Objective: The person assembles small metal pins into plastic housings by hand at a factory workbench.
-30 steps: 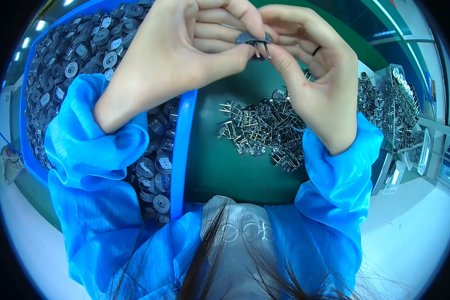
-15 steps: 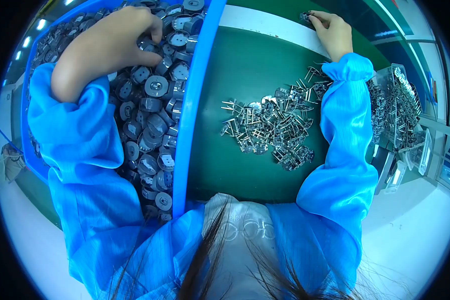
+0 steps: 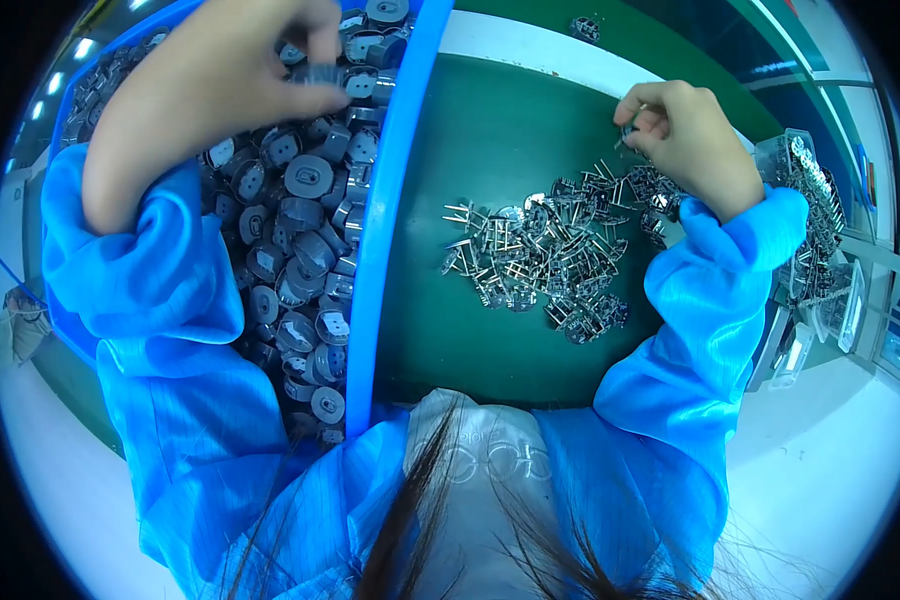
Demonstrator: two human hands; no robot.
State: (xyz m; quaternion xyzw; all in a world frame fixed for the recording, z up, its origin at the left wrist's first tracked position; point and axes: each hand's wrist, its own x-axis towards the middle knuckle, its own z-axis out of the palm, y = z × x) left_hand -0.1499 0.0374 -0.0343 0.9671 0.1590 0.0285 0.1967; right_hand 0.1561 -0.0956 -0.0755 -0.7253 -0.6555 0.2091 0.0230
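Note:
My left hand (image 3: 260, 70) is over the far part of a blue bin (image 3: 395, 190) heaped with round grey plastic housings (image 3: 308, 176). Its thumb and fingers curl around one blurred grey housing (image 3: 320, 75). On the right, my right hand (image 3: 680, 130) is above the far right side of a pile of small round circuit boards with metal pins (image 3: 540, 245). Its fingertips pinch a small dark pinned board (image 3: 626, 132), mostly hidden by the fingers. A single small round board (image 3: 585, 29) lies apart beyond the white strip (image 3: 540, 62).
The green work surface (image 3: 440, 340) carries the board pile beside the bin wall. At the far right stands a clear plastic tray (image 3: 810, 210) full of similar pinned parts, with smaller clear containers (image 3: 795, 350) near it.
My right hand has let go of a round board beyond the white strip and come back nearer, to the pile's edge. My left hand has shifted slightly farther away, its fingers now around a housing.

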